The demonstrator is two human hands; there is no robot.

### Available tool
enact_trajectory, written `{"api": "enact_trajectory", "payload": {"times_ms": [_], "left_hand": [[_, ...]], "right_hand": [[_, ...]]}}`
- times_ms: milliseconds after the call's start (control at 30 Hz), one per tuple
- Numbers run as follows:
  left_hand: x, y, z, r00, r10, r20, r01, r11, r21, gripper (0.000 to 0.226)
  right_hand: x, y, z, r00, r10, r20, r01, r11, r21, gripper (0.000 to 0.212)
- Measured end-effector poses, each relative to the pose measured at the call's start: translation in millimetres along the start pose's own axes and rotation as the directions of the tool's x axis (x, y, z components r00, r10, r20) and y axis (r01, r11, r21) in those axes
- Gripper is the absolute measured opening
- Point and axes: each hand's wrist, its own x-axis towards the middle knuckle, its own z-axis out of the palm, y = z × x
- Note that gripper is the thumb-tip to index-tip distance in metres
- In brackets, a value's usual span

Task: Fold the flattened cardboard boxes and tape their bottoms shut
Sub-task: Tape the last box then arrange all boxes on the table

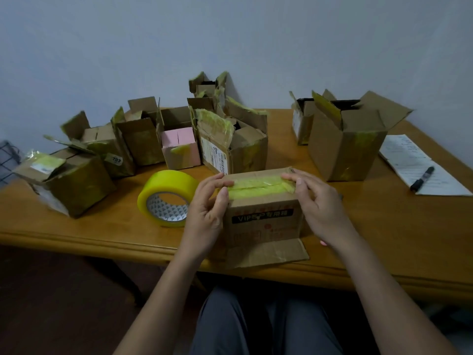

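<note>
1. near the front edge of the wooden table (102, 226), a small cardboard box (263, 216) stands upside down, its taped bottom facing up and its open flaps splayed on the tabletop toward the person.
2. a strip of yellow tape (258, 187) runs along the seam of that bottom from the left edge to the right edge.
3. the left hand (207, 211) holds the box's left side, thumb and fingertips curled onto the left end of the tape strip.
4. the right hand (317, 201) lies against the box's right side with fingers fairly straight, fingertips pressing the right end of the strip; it grips nothing.
5. just left of the box, touching the left hand's back, a roll of yellow tape (166, 196) stands tilted on its edge, its printed core facing the camera.
6. behind the roll, a row of folded boxes with raised flaps sits along the table's left and middle: one box with a "203" sticker (112, 149), a pink box (180, 147), and a labelled box (230, 147) among them.
7. on the far right stands a taller brown box (345, 142) with a smaller one just behind it.
8. well to the right, a sheet of paper (414, 160) lies flat with a black marker (422, 178) resting on it.
9. grey trousers show below the table edge.
</note>
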Motion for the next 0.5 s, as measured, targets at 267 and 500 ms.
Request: {"api": "enact_trajectory", "payload": {"times_ms": [267, 500], "left_hand": [[-2, 19, -33, 0.998, 0.007, 0.058, -0.010, 0.999, 0.050, 0.044], [-9, 13, -85, 0.921, 0.171, -0.349, -0.119, 0.979, 0.166, 0.017]], "right_hand": [[8, -37, -18, 0.998, -0.036, -0.050, 0.022, 0.964, -0.265, 0.038], [-14, -114, 10, 0.914, -0.334, -0.230, 0.321, 0.943, -0.094, 0.036]]}}
